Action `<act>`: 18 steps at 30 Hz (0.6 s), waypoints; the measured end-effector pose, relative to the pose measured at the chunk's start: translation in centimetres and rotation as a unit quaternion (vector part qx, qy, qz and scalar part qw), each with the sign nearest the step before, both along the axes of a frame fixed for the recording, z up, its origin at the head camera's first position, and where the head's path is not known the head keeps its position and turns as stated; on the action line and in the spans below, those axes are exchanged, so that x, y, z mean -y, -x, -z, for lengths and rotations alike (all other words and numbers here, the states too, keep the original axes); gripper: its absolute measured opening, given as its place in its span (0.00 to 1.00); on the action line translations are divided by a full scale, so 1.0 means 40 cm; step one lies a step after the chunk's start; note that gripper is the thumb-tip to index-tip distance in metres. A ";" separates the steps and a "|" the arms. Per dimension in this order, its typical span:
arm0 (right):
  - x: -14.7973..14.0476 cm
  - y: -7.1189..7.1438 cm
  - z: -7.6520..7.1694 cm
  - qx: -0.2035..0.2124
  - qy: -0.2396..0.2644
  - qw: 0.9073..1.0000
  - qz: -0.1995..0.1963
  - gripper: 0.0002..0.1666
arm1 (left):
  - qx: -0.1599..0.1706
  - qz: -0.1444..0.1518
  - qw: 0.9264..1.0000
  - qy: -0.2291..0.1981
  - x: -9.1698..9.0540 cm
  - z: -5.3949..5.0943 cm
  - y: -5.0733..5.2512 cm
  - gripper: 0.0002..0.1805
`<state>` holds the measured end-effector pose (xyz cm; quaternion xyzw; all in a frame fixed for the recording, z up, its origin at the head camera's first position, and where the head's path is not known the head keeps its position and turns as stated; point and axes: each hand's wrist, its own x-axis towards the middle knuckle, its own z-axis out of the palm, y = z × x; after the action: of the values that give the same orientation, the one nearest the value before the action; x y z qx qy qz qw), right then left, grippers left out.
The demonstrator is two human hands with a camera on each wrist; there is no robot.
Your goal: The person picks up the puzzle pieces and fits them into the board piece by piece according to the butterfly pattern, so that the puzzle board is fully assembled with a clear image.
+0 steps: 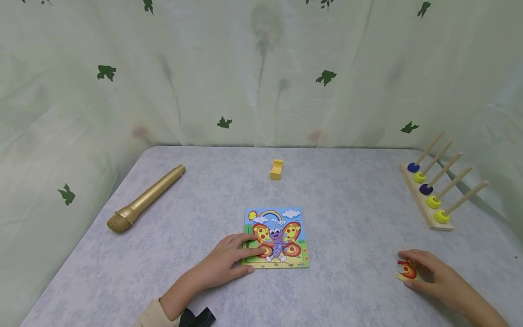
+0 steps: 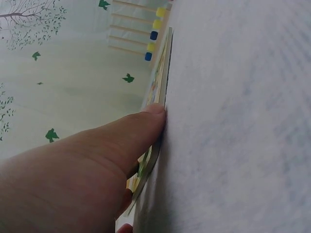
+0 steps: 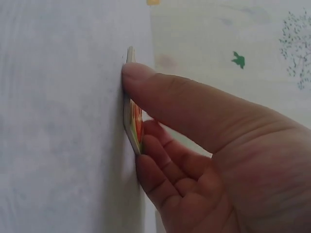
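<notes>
A butterfly puzzle board (image 1: 278, 225) lies flat on the table in the head view. My left hand (image 1: 222, 263) rests on its left side with fingers stretched over the picture, and the thumb (image 2: 150, 114) touches the board's edge in the left wrist view. Off to the right, my right hand (image 1: 435, 277) pinches a puzzle piece (image 1: 406, 271) with a red and orange swirl, between thumb and fingers. In the right wrist view that puzzle piece (image 3: 137, 121) is seen edge-on, low at the table surface; the fingers hide part of it.
A gold microphone (image 1: 149, 197) lies at the left of the table. A small yellow block (image 1: 276, 169) stands behind the board. At the far right is a wooden peg rack (image 1: 425, 200) with blue and yellow beads. A leaf-patterned curtain (image 1: 261, 81) hangs behind the table.
</notes>
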<state>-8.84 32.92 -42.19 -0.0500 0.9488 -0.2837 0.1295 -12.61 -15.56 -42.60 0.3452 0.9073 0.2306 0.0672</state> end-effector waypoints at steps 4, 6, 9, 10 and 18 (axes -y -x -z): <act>0.009 0.000 0.001 -0.015 -0.012 1.000 0.000 0.38 | -0.002 0.002 1.000 -0.003 0.001 0.000 -0.001 0.24; 0.011 -0.001 0.001 -0.022 -0.015 1.000 -0.002 0.35 | -0.003 0.003 1.000 -0.003 0.001 -0.001 -0.001 0.24; 0.016 -0.002 0.002 -0.035 -0.017 0.999 -0.002 0.33 | -0.003 0.003 1.000 -0.002 0.001 -0.001 -0.002 0.24; 0.018 -0.001 0.002 -0.040 -0.016 0.999 0.000 0.32 | -0.002 0.003 1.000 -0.003 0.001 -0.001 -0.002 0.24; 0.052 -0.006 -0.019 -0.128 0.009 0.992 -0.009 0.31 | -0.002 0.003 1.000 -0.005 0.000 -0.002 -0.002 0.24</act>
<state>-8.59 30.82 -41.42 -0.0954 0.9546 -0.2819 0.0088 -12.52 -15.57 -42.53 0.3492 0.9050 0.2345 0.0642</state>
